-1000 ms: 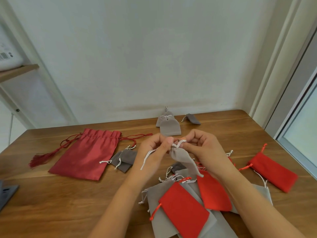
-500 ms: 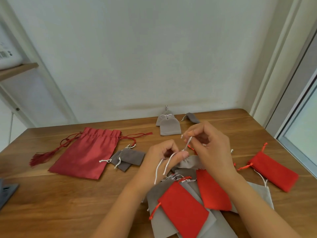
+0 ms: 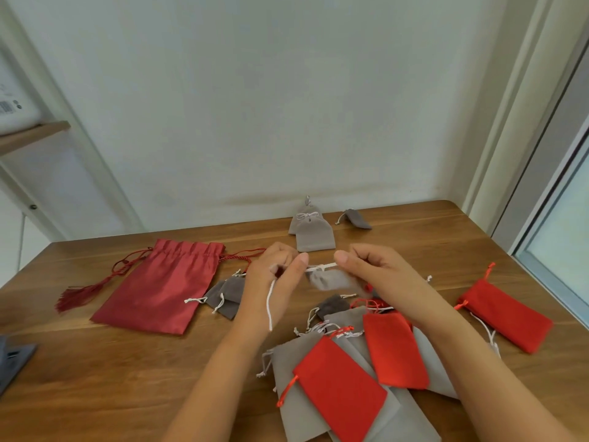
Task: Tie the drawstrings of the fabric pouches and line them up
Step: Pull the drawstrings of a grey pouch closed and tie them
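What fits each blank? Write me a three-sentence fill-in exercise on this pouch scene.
The left hand and right hand pinch the white drawstring of a small pouch coloured ____.
The large dark red pouch has a cord ending in a ____.
The table is made of ____.
Missing words: grey; tassel; wood.

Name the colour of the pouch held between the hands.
Grey pouch, white drawstring, seen in the head view.

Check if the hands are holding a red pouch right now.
No, the left hand and right hand pinch the white drawstring of a small grey pouch hanging between them.
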The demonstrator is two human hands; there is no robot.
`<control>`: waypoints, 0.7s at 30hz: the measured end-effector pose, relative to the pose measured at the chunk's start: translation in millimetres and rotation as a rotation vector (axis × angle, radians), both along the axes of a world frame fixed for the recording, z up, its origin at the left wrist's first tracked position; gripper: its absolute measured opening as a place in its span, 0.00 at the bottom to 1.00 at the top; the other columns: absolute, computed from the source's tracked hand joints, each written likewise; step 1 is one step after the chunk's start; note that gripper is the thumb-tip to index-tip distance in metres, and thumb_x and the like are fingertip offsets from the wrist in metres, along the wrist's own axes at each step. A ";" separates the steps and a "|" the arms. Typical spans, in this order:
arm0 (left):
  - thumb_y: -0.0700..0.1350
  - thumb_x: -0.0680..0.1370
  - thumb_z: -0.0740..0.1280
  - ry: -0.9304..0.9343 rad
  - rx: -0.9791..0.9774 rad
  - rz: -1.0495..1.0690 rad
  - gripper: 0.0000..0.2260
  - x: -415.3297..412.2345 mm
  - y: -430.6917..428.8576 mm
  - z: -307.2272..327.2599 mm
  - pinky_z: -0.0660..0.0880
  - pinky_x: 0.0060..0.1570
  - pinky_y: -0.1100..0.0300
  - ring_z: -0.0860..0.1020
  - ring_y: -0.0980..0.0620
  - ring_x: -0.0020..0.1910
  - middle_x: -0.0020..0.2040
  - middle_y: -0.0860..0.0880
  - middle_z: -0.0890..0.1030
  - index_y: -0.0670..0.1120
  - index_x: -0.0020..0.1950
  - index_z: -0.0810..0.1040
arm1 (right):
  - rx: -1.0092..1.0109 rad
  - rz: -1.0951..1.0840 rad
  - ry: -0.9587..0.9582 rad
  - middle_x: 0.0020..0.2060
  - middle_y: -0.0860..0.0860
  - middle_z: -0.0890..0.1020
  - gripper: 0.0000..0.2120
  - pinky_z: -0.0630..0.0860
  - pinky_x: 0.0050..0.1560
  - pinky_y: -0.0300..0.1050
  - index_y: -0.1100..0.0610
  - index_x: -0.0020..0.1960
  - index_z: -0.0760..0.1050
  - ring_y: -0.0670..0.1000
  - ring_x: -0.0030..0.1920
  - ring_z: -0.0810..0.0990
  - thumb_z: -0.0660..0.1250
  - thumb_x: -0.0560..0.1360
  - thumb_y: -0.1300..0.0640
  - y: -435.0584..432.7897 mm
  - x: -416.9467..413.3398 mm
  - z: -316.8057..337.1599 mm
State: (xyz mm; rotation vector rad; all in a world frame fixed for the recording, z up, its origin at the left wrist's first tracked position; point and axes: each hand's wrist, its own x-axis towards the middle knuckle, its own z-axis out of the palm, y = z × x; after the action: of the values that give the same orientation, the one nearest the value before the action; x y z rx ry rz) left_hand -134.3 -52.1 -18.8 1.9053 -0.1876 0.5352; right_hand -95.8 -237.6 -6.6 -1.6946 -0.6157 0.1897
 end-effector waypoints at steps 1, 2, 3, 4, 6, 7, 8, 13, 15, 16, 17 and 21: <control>0.46 0.76 0.65 0.041 -0.078 -0.021 0.18 -0.2 -0.4 2.4 0.63 0.33 0.66 0.64 0.57 0.30 0.29 0.53 0.67 0.47 0.28 0.64 | 0.039 -0.038 0.005 0.26 0.50 0.64 0.22 0.60 0.30 0.38 0.57 0.30 0.63 0.45 0.28 0.61 0.70 0.74 0.48 1.6 -0.4 -0.4; 0.46 0.76 0.66 0.090 -0.180 -0.058 0.18 -0.7 -2.0 5.6 0.61 0.30 0.65 0.62 0.57 0.27 0.27 0.53 0.67 0.46 0.28 0.67 | 0.081 -0.063 0.011 0.25 0.50 0.63 0.23 0.59 0.29 0.37 0.55 0.29 0.61 0.45 0.26 0.61 0.71 0.74 0.51 3.2 0.0 -2.3; 0.46 0.77 0.66 0.135 -0.301 -0.102 0.17 -1.1 -4.5 8.1 0.58 0.27 0.65 0.60 0.57 0.24 0.26 0.53 0.71 0.46 0.28 0.72 | 0.111 -0.080 0.016 0.24 0.50 0.63 0.23 0.59 0.28 0.37 0.54 0.28 0.61 0.45 0.26 0.61 0.70 0.75 0.55 5.0 0.0 -3.4; 0.45 0.79 0.64 0.171 -0.427 -0.137 0.18 -1.6 -7.7 10.6 0.56 0.27 0.66 0.60 0.58 0.23 0.28 0.52 0.76 0.48 0.28 0.76 | 0.122 -0.088 0.005 0.24 0.51 0.63 0.23 0.59 0.28 0.38 0.54 0.27 0.61 0.46 0.26 0.62 0.70 0.75 0.58 6.7 0.5 -5.3; 0.42 0.79 0.60 0.194 -0.615 -0.144 0.22 -1.9 -11.4 14.0 0.56 0.24 0.67 0.62 0.60 0.22 0.33 0.50 0.81 0.49 0.25 0.77 | 0.092 -0.100 -0.053 0.25 0.50 0.63 0.22 0.59 0.28 0.37 0.55 0.28 0.62 0.45 0.27 0.62 0.69 0.76 0.61 10.2 0.3 -7.5; 0.42 0.79 0.61 0.196 -0.655 -0.137 0.21 -1.7 -11.7 15.1 0.57 0.23 0.68 0.63 0.60 0.21 0.31 0.50 0.79 0.49 0.25 0.77 | 0.067 -0.107 -0.091 0.25 0.48 0.64 0.22 0.59 0.29 0.36 0.56 0.28 0.62 0.43 0.27 0.62 0.68 0.76 0.62 11.4 -0.1 -7.8; 0.43 0.78 0.62 0.205 -0.663 -0.132 0.19 -2.0 -12.1 16.4 0.57 0.22 0.69 0.63 0.60 0.21 0.27 0.50 0.75 0.48 0.26 0.75 | 0.045 -0.112 -0.132 0.25 0.46 0.64 0.22 0.60 0.30 0.35 0.55 0.28 0.62 0.42 0.28 0.62 0.68 0.76 0.63 11.7 -0.1 -8.8; 0.41 0.80 0.62 0.356 -0.626 -0.090 0.17 -0.5 -11.7 17.8 0.58 0.20 0.68 0.62 0.59 0.19 0.22 0.53 0.66 0.45 0.32 0.64 | -0.018 -0.119 -0.235 0.25 0.43 0.63 0.25 0.59 0.32 0.39 0.52 0.28 0.58 0.42 0.29 0.61 0.68 0.76 0.64 6.3 1.8 -10.6; 0.41 0.80 0.62 0.390 -0.632 -0.087 0.17 1.4 -12.6 18.3 0.58 0.19 0.68 0.61 0.59 0.19 0.22 0.53 0.66 0.45 0.32 0.64 | -0.017 -0.125 -0.237 0.25 0.43 0.64 0.25 0.59 0.32 0.38 0.52 0.28 0.59 0.42 0.29 0.62 0.68 0.76 0.63 5.4 2.1 -11.8; 0.41 0.80 0.62 0.403 -0.640 -0.079 0.16 1.7 -11.9 18.3 0.58 0.19 0.68 0.61 0.59 0.19 0.22 0.53 0.66 0.45 0.32 0.65 | -0.019 -0.124 -0.237 0.25 0.43 0.64 0.24 0.60 0.32 0.37 0.51 0.28 0.59 0.41 0.28 0.62 0.68 0.76 0.63 5.7 2.2 -12.5; 0.42 0.80 0.62 0.413 -0.650 -0.071 0.15 2.1 -10.6 17.4 0.58 0.20 0.68 0.62 0.59 0.19 0.23 0.53 0.66 0.45 0.33 0.66 | -0.021 -0.124 -0.234 0.25 0.42 0.65 0.24 0.60 0.32 0.37 0.50 0.27 0.60 0.41 0.29 0.63 0.68 0.76 0.62 6.4 2.1 -13.0; 0.51 0.76 0.64 0.439 -0.651 -0.070 0.15 1.1 -0.4 14.5 0.68 0.24 0.67 0.69 0.57 0.24 0.27 0.51 0.72 0.45 0.33 0.68 | -0.024 -0.072 -0.174 0.26 0.43 0.64 0.24 0.62 0.33 0.41 0.50 0.28 0.61 0.43 0.30 0.63 0.67 0.78 0.59 9.2 1.3 -16.5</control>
State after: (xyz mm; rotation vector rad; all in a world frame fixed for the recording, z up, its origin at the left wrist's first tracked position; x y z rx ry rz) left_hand -133.2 -52.5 -4.3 1.3257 0.1895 0.0931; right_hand -94.5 -228.4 -23.1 -1.7651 -0.6817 -0.0024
